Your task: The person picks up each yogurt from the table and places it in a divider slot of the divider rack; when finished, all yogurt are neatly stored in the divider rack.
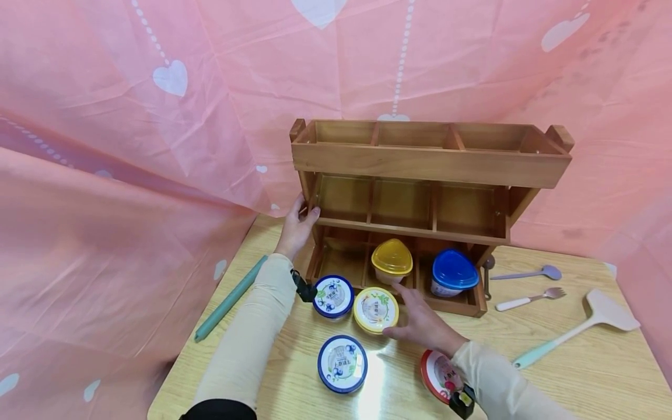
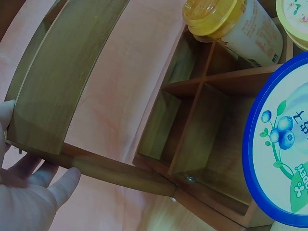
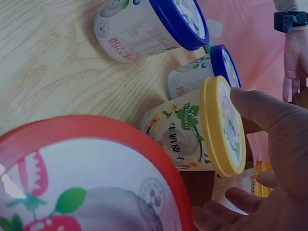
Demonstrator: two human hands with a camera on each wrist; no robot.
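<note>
My left hand (image 1: 296, 228) grips the left upright of a three-tier wooden rack (image 1: 430, 166), its thumb in front and its fingers behind, by the middle tier. My right hand (image 1: 422, 324) reaches in from the right, fingers spread around the near right side of a paper tub with a round yellow lid (image 3: 185, 132). Its thumb overlaps the lid's edge in the right wrist view. A tub with a blue lid (image 1: 333, 296) stands left of it, and another blue-lidded tub (image 1: 343, 364) stands nearer. A red-lidded tub (image 1: 438, 373) sits under my right wrist.
In the rack's bottom tier stand a tub with a domed yellow lid (image 1: 392, 259) and one with a domed blue lid (image 1: 454, 271). Right of the rack lie a spatula (image 1: 577, 329), a fork (image 1: 530, 298) and spoons (image 1: 527, 274). A green rod (image 1: 231, 298) lies at left.
</note>
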